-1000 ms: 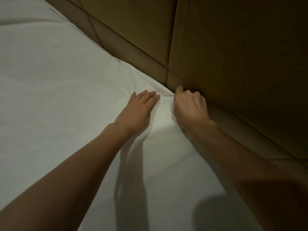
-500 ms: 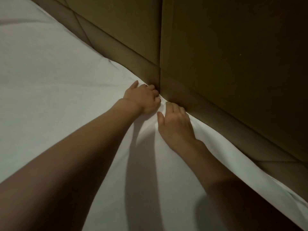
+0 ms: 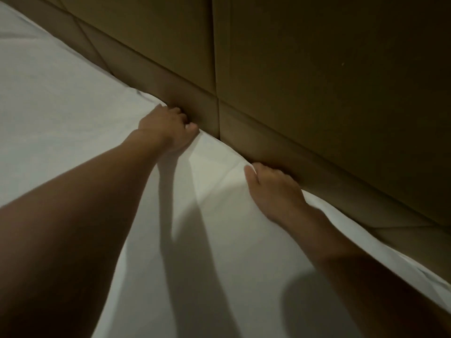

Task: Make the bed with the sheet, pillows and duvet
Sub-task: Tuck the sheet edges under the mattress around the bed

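A: What's nearest?
B: The white sheet spread over the bed, with arm shadows across it.
A: And the hands?
B: The right hand sits at the bed's far edge, fingers curled over the sheet's edge. Further along, the left hand curls its fingers down behind that edge too.
A: What blocks them?
B: The padded brown headboard, tight against that edge.

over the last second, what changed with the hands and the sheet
The left hand went from lying flat on the white cotton sheet to pushing its fingers down at the sheet's edge against the brown padded headboard. The right hand slid along that edge, away from the left, its fingers tucked over the fold. The sheet remains spread over the bed.
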`<state>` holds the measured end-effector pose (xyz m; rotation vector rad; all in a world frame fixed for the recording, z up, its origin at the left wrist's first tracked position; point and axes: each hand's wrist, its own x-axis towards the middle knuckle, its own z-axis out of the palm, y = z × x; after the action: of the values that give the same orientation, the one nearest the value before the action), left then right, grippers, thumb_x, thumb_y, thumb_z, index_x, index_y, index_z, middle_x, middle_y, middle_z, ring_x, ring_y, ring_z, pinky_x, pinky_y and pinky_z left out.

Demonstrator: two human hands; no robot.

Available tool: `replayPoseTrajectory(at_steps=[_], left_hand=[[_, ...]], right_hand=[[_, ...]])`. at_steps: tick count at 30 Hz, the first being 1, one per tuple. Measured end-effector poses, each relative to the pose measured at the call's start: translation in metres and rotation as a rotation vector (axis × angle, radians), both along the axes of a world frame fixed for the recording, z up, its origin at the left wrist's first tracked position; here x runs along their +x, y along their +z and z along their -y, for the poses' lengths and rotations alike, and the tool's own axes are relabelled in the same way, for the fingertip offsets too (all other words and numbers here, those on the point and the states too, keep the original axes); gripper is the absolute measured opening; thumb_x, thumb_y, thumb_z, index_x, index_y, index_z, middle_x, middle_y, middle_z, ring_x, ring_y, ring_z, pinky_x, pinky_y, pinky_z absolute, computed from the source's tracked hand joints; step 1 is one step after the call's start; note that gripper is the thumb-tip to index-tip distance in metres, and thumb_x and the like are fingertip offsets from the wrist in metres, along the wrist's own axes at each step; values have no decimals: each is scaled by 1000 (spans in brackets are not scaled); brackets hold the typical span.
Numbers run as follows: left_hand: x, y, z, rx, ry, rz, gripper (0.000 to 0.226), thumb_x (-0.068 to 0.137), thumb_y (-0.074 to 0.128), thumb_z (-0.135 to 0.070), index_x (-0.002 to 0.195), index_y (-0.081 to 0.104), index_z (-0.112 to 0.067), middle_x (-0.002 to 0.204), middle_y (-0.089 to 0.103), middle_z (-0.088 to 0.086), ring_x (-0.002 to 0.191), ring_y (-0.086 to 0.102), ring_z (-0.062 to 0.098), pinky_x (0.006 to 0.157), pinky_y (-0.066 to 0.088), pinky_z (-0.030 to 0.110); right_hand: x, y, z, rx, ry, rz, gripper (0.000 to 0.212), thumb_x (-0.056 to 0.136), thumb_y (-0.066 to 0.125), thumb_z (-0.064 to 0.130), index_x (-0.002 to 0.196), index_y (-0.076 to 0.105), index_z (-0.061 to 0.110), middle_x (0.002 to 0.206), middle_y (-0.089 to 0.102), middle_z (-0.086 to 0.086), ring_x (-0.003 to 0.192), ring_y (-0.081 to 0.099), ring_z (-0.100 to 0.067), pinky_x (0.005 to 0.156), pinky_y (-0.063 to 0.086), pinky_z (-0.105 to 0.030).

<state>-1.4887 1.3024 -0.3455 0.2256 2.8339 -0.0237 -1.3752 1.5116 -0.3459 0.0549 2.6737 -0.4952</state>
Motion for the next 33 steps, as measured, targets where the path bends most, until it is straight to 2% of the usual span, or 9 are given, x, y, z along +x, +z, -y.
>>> replayPoseTrajectory(at_steps=[5, 9, 13, 17, 19, 24, 27, 30, 33], left_hand=[[29, 17, -38, -230, -148, -199, 30, 94, 43, -22, 103, 65, -5, 104, 62, 16, 104, 53, 34, 97, 34, 40], [86, 17, -78, 99, -596, -238, 33, 83, 38, -23, 88, 66, -8, 84, 65, 9, 77, 59, 30, 74, 49, 37], [111, 8, -122, 234, -467, -65, 63, 83, 19, -40, 107, 68, -8, 103, 68, 9, 95, 59, 28, 86, 45, 33], [112, 16, -162, -35, -364, -29, 40, 99, 29, -29, 109, 63, -10, 114, 63, 8, 107, 54, 26, 92, 36, 31], [123, 30, -184, -134, -395, -75, 28, 98, 37, -18, 107, 62, -9, 111, 62, 10, 104, 55, 29, 84, 36, 32], [189, 34, -226, 182, -647, -38, 30, 90, 39, -22, 101, 61, -4, 108, 63, 13, 98, 56, 32, 79, 40, 35], [194, 22, -242, 135, -522, 112, 48, 94, 35, -38, 126, 53, -7, 131, 54, 11, 120, 45, 26, 100, 31, 31], [185, 22, -260, 34, -456, 162, 50, 90, 28, -38, 121, 55, -9, 125, 55, 12, 115, 46, 29, 102, 32, 36], [209, 34, -289, -103, -466, 78, 35, 96, 32, -24, 119, 53, -8, 122, 53, 13, 115, 47, 33, 97, 34, 38]], right_hand=[[16, 10, -21, -159, 124, -123, 40, 101, 39, 27, 139, 48, 15, 137, 53, -6, 124, 48, -25, 101, 36, -32], [85, 17, -64, 46, 57, -473, 37, 91, 51, 23, 126, 59, 13, 124, 62, -4, 114, 56, -22, 97, 42, -36], [113, 4, -101, 168, -20, -276, 49, 99, 29, 42, 133, 52, 15, 128, 60, -4, 116, 56, -22, 99, 41, -36], [93, 5, -118, -334, -279, 8, 42, 99, 44, 36, 137, 50, 18, 137, 53, -3, 125, 47, -22, 106, 34, -31], [106, 18, -134, -495, -353, -101, 36, 96, 50, 26, 130, 58, 17, 131, 59, -3, 121, 52, -22, 103, 38, -29], [207, 11, -177, 87, -386, -346, 54, 90, 25, 41, 128, 56, 17, 130, 58, -2, 121, 51, -24, 104, 37, -41], [215, -17, -198, -210, -545, -167, 52, 98, 33, 43, 142, 39, 16, 147, 39, -3, 137, 32, -20, 114, 20, -30], [192, -20, -231, -713, -963, -14, 33, 100, 44, 26, 120, 62, 6, 131, 55, -12, 127, 45, -28, 105, 29, -27], [212, -13, -243, -546, -1123, -248, 32, 98, 42, 20, 103, 70, 4, 114, 65, -14, 111, 56, -30, 90, 40, -27]])
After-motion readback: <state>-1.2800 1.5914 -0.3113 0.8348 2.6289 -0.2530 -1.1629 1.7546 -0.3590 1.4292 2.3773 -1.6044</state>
